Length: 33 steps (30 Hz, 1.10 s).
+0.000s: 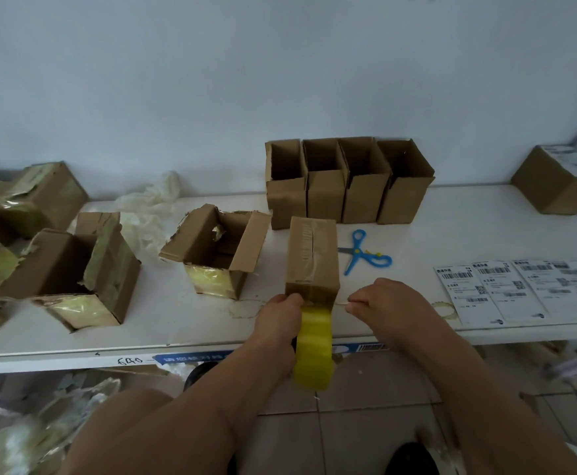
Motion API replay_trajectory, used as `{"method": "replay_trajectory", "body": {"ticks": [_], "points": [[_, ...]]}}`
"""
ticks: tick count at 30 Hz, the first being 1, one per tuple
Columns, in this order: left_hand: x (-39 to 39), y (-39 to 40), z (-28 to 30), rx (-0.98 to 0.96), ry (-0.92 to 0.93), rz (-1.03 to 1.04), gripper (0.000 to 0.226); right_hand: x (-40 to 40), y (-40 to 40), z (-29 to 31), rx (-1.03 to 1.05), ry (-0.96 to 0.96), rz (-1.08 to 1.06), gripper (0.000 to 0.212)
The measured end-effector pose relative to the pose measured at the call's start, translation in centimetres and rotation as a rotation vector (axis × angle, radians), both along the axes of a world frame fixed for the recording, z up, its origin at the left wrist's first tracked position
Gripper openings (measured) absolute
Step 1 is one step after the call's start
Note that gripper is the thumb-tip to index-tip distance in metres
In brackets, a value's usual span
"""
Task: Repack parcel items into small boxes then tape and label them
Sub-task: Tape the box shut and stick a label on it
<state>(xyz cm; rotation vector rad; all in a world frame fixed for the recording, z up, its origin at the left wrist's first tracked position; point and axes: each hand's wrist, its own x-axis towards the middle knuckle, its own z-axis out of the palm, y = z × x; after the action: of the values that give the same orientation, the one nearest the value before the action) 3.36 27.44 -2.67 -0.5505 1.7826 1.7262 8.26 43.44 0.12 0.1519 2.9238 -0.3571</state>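
The white worktop (451,217) carries a closed small box (312,258) near its front edge. The left hand (280,320) grips a yellow tape roll (314,347) just below the box; the right hand (383,303) pinches a tape strip (340,304) beside it.
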Motion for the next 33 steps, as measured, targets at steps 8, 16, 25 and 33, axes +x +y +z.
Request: {"method": "replay_trajectory", "body": {"ticks": [8,16,25,33], "points": [[-0.1,-0.1,0.2,0.034,-0.022,-0.036,0.016,-0.5,3.9,-2.4,-0.172,-0.109,-0.223,0.027],[0.0,-0.2,0.3,0.082,-0.025,-0.052,0.015,-3.6,4.2,-6.6,-0.250,0.054,-0.428,0.033],[0.0,-0.1,0.8,0.161,-0.014,-0.045,0.015,-4.1,-0.8,-3.7,-0.409,0.375,0.000,0.054],[-0.1,-1.8,0.6,0.089,0.073,-0.115,0.012,-4.7,-0.9,-5.4,-0.272,0.437,0.052,0.050]]}}
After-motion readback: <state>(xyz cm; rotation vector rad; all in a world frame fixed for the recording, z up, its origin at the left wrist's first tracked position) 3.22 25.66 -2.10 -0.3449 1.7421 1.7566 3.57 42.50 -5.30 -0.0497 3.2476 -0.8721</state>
